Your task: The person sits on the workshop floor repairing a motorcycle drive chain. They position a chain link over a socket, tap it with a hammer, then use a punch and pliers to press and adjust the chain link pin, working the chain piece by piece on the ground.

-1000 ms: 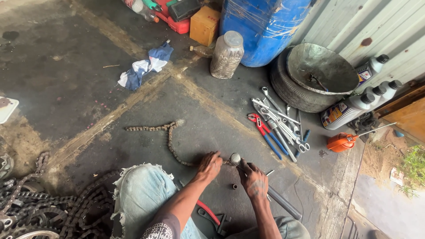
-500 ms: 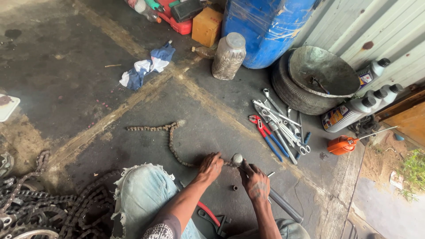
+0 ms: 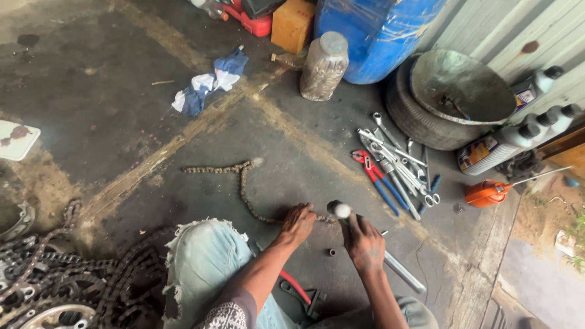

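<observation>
Far left, floor level: a heap of dark, greasy chains (image 3: 73, 280) with sprocket rims poking out; a white tile scrap (image 3: 15, 139) above it on the stained concrete; a blue-and-white rag (image 3: 207, 84) lies further in.

Centre: a single drive chain (image 3: 244, 189) laid out on the floor, running from a loose end near the pale strip of concrete, bending down and then right toward the hands; its near end sits under the left hand (image 3: 297, 222), which presses down on it with fingers curled, pinning the links flat; whether it pinches a link or only bears on it, cannot tell. A denim knee (image 3: 207, 262) sits just beside that forearm.

Right of that: the right hand (image 3: 364, 244) is clenched round the shaft of a hammer (image 3: 339, 211), its rounded steel head poised just over the chain end; a small dark bush or roller (image 3: 331, 251) lies loose between the hands; a plain steel rod (image 3: 402, 271) lies by the right wrist.

Further right: spanners and red-handled pliers (image 3: 393, 170) fanned out; an orange oil can (image 3: 487, 194); a metal basin on a tyre (image 3: 451, 100); oil bottles (image 3: 518, 140).

Judgement: the step looks like driving a pin at the chain end; the next blow calls for the left hand to keep the link steady and clear of the head, struck square and light.
</observation>
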